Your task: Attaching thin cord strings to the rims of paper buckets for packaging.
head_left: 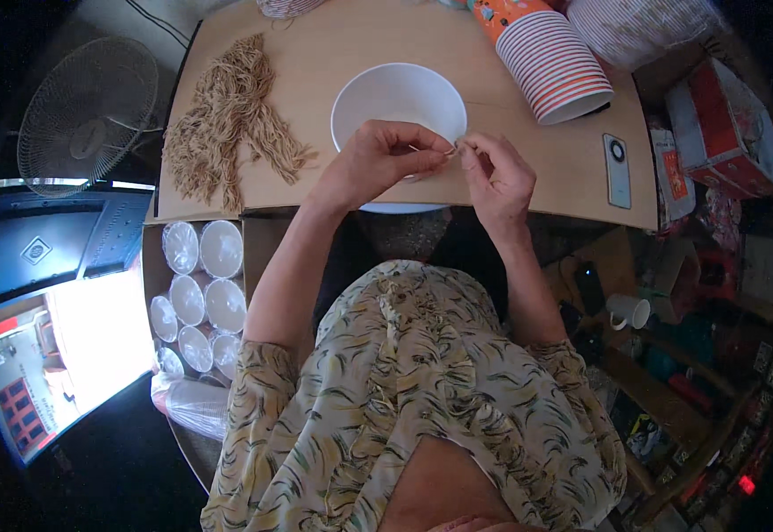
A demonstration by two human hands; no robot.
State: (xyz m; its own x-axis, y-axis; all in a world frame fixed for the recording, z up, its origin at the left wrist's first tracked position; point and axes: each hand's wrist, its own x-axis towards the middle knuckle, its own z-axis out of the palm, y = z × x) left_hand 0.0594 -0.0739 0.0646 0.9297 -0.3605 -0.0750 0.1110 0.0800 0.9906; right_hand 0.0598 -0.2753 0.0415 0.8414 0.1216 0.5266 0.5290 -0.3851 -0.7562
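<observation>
Both forearms reach forward, the left hand and right hand meeting fingertip to fingertip, each in a pinching grip.

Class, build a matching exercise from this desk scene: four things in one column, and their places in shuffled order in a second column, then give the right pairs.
Things:
1. white bowl
2. pile of tan strings
3. stack of striped paper cups
4. phone

Places:
A. left part of the board
B. lying flat near the board's right edge
C. just beyond both hands
D. on its side at the far right

Pairs: 1-C, 2-A, 3-D, 4-B
</observation>
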